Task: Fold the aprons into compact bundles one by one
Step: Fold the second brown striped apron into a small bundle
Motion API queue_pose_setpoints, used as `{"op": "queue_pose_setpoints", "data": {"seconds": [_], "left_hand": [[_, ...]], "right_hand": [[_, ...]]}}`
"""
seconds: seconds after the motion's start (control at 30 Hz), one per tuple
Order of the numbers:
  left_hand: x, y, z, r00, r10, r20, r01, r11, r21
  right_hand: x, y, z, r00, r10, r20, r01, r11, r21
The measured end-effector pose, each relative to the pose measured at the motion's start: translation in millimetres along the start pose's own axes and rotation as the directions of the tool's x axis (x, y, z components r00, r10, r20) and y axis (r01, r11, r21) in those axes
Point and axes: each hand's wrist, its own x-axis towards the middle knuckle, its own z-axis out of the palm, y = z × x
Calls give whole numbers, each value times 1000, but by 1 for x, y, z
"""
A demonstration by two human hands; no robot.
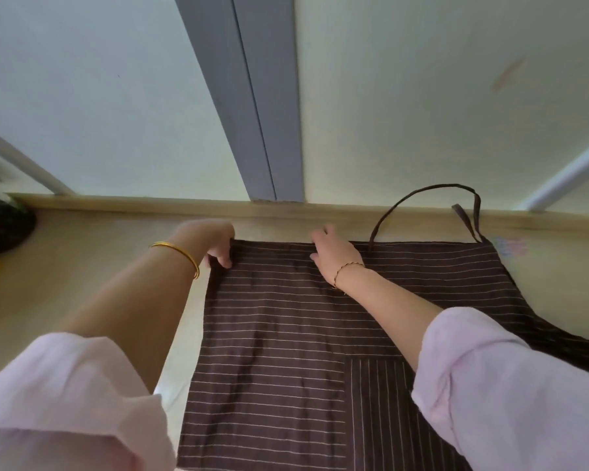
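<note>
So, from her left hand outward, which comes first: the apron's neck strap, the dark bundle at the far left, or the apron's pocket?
From the left hand:
1. Pocket, toward the camera, to the right.
2. Neck strap, right, by the wall; close to the pocket.
3. Dark bundle, far left edge.

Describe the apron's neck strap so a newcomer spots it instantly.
Start at the dark brown pinstriped apron spread on the beige floor. Follow its far edge rightward past the right hand: the neck strap arches up against the wall, plain and unstriped.
</note>
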Motion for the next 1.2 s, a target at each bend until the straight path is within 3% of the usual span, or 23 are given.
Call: {"op": "queue_pose_setpoints", "data": {"seconds": [0.1, 0.2, 0.3, 0.37, 0.5, 0.57, 0.63, 0.77, 0.87, 0.93, 1.0, 1.1, 1.2], "left_hand": [[7, -7, 10, 962, -129, -241, 74, 972, -224], [1, -3, 42, 812, -295, -504, 67, 904, -421], [-23, 13, 82, 628, -321, -709, -1, 911, -413], [-40, 26, 114, 596, -214, -774, -99, 937, -335], [-67, 57, 173, 654, 223, -723, -328, 945, -5], [-74, 63, 195, 706, 336, -623, -341, 933, 117], [-79, 51, 210, 778, 235, -582, -240, 968, 70], [-89, 16, 217, 850, -126, -511, 41, 984, -175], [-95, 19, 206, 826, -198, -527, 134, 978, -157], [-96, 44, 194, 793, -102, -601, 28, 991, -131], [-97, 84, 181, 775, 63, -628, -173, 978, -115], [-104, 148, 164, 741, 281, -610, -401, 914, -66], [-116, 219, 156, 653, 481, -585, -564, 824, 48]], "right_hand": [[-6, -1, -2, 998, 37, -60, -31, 994, 102], [-27, -1, -5, 990, -10, -140, 28, 991, 133], [-63, -1, 5, 973, -87, -215, 106, 991, 80], [-91, -3, 19, 966, -136, -218, 145, 989, 21], [-139, -5, 48, 961, -161, -226, 138, 984, -114], [-153, 2, 58, 973, -119, -197, 87, 983, -164], [-164, 12, 66, 984, -107, -141, 75, 974, -215], [-172, 24, 64, 989, -103, -105, 85, 983, -164], [-182, 25, 56, 981, -65, -182, 67, 998, 3], [-193, 32, 49, 970, -10, -241, 34, 995, 95], [-206, 46, 39, 952, 60, -301, -13, 987, 157], [-223, 76, 18, 912, 164, -376, -97, 977, 191], [-254, 122, -3, 846, 311, -433, -237, 947, 215]]}}
